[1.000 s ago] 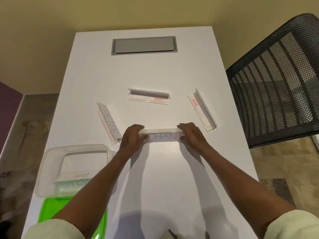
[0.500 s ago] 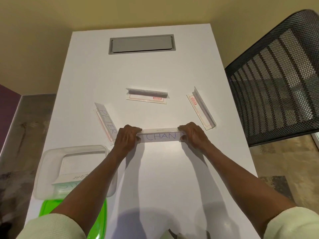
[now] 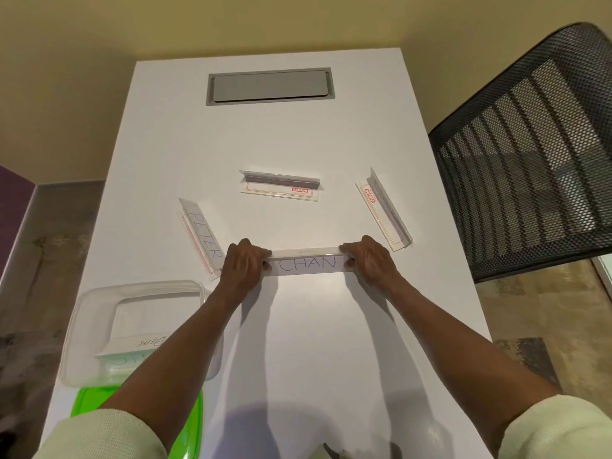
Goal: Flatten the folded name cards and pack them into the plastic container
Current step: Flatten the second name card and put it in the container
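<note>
A folded name card marked CHAN [image 3: 306, 262] lies mid-table. My left hand [image 3: 243, 265] grips its left end and my right hand [image 3: 371, 260] grips its right end. To the left stands a folded card marked PETER [image 3: 202, 238], touching my left hand's side. A third folded card [image 3: 281, 187] stands behind, and another [image 3: 384, 208] stands to the right. The clear plastic container [image 3: 99, 293] sits at the near left with flattened cards [image 3: 132, 349] inside, partly hidden by my left forearm.
A green lid [image 3: 89, 400] lies under my left arm by the table's near edge. A grey cable hatch [image 3: 270, 86] is set into the far end of the white table [image 3: 314, 359]. A black mesh chair [image 3: 530, 154] stands right of the table.
Both hands stayed on the ends of the CHAN card; the card has tipped so its lettered face shows more fully. The camera view shifted slightly.
</note>
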Action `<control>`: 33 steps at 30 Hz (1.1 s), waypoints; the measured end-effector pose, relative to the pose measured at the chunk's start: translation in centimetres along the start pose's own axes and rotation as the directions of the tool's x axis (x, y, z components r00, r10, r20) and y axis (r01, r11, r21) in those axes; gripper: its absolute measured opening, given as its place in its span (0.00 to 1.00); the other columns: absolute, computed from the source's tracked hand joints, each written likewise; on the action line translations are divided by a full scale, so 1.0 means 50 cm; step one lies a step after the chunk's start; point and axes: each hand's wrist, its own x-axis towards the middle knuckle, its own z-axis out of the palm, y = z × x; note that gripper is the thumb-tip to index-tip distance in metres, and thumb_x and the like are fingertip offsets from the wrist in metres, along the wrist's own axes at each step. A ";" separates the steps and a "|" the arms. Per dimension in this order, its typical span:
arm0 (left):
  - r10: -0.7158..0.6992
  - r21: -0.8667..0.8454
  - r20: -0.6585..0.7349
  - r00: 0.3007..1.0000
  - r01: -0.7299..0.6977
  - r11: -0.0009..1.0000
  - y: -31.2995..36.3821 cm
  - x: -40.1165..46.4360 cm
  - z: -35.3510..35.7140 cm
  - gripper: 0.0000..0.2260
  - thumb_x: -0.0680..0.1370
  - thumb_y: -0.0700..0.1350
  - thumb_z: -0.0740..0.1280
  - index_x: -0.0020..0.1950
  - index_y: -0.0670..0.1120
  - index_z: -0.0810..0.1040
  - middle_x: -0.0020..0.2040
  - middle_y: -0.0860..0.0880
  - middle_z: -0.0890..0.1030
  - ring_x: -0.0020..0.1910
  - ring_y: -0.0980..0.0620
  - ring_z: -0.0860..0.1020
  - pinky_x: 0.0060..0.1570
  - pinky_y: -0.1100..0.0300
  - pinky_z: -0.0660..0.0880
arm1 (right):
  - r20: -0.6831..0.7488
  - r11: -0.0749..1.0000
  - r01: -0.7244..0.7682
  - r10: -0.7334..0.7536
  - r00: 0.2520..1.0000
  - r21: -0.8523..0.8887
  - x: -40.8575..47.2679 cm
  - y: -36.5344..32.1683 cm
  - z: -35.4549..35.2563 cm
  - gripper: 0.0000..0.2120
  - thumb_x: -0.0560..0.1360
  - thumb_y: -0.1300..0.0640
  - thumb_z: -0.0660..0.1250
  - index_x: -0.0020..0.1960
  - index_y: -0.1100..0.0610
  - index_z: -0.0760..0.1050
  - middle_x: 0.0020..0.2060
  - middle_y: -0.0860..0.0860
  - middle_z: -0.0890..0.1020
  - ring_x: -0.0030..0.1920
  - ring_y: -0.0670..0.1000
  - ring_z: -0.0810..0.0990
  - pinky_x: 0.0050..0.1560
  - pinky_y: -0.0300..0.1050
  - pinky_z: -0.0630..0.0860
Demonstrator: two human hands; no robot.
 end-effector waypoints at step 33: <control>-0.079 0.031 -0.216 0.973 0.088 0.996 -0.056 -0.264 -0.253 0.11 0.73 0.39 0.72 0.55 0.44 0.84 0.45 0.38 0.84 0.49 0.38 0.77 0.43 0.49 0.73 | -0.190 0.944 0.309 -0.326 0.926 -0.114 -0.093 -0.273 -0.102 0.21 0.54 0.65 0.83 0.44 0.60 0.81 0.29 0.56 0.81 0.28 0.59 0.78 0.25 0.42 0.72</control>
